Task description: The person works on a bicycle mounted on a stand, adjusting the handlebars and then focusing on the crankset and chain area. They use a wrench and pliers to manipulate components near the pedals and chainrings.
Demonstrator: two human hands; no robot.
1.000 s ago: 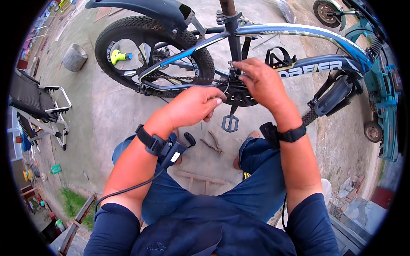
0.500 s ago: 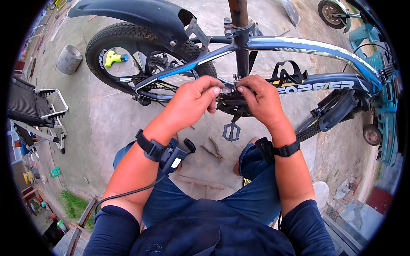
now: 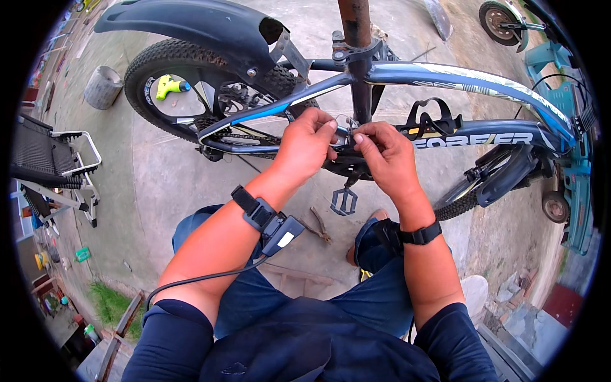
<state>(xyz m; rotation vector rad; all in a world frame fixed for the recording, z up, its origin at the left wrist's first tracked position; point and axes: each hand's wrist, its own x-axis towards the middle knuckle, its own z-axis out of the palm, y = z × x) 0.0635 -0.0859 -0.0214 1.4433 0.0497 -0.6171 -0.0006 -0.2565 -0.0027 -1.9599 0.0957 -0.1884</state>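
Left hand [image 3: 305,148] and right hand [image 3: 385,156] meet at the seat tube junction of the blue bicycle frame [image 3: 458,79], just above the crank. Both hands curled narrow, fingertips pinched on a thin wire-like cable [image 3: 344,121]; what exactly it joins to is too small to tell. Pedal [image 3: 344,202] hangs below the hands. Rear wheel [image 3: 165,70] to the left under the black mudguard [image 3: 184,22]. Pliers [image 3: 320,224] lie on the concrete near the knees
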